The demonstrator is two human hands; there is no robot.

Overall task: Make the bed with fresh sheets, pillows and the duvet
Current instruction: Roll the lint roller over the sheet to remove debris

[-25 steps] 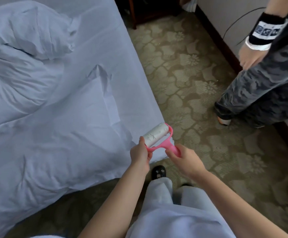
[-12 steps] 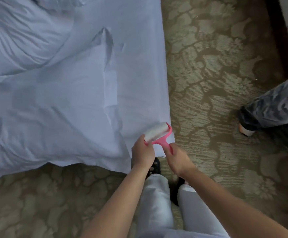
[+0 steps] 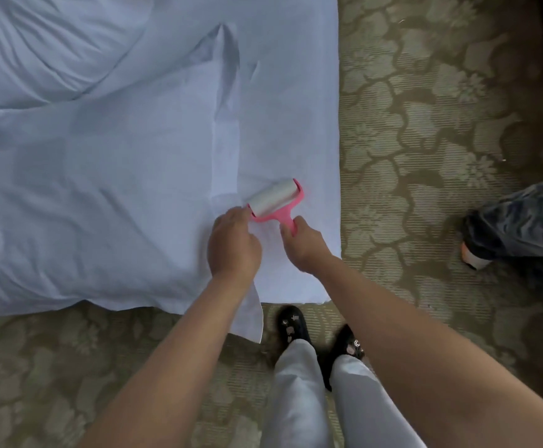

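A pink lint roller (image 3: pixel 275 202) with a white sticky roll lies over the near right corner of the bed. My right hand (image 3: pixel 302 242) grips its pink handle. My left hand (image 3: pixel 233 244) has curled fingers at the roll's left end and touches it there. The white bed sheet (image 3: pixel 283 108) covers the mattress. A white duvet (image 3: pixel 85 195) lies rumpled over the left part of the bed, and a pillow (image 3: pixel 47 43) sits at the top left.
Patterned green carpet (image 3: pixel 409 124) surrounds the bed. Another person's leg in camouflage trousers and a shoe (image 3: pixel 515 227) stands at the right. My own feet in black slippers (image 3: pixel 292 324) are at the bed's foot corner. A dark skirting board runs along the top right.
The roller and both hands have moved from the bed's corner edge onto the sheet. My view has tilted down and closer to the bed; the other person's hand is out of sight.
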